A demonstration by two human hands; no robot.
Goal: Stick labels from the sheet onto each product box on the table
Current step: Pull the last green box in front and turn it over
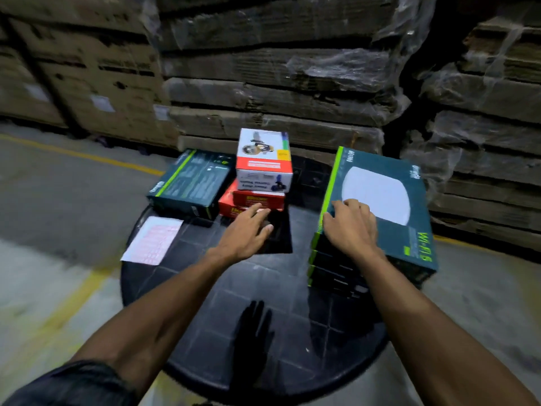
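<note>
Table [257,341]: your work surface is round and black, with a gridded top.
Label sheet [153,240]: it lies flat at your left, one corner past the rim.
Dark box [191,178]: it lies flat at the far left, behind the sheet.
Red boxes [234,205]: stacked just right of the dark box, they carry a white box [263,159].
Teal stack [377,200]: several flat boxes rest at your right edge.

Head view, downward over table [205,332]
</note>
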